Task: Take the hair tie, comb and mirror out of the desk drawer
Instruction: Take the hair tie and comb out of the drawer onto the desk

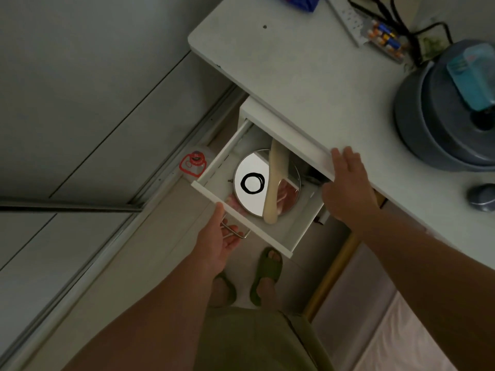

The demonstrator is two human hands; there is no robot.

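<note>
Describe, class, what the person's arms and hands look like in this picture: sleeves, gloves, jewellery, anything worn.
Both forearms are bare, with no sleeves reaching into view. The left hand and right hand wear no gloves, and no rings, watch or bracelet can be seen. Lower down the person wears olive-green clothing and green slippers.

The left hand [218,243] is held palm-up with the fingers curled around a thin metal handle, thumb raised above them. The right hand [348,188] is laid flat, fingers extended together, palm down. Both forearms are stretched forward, bare.
</note>
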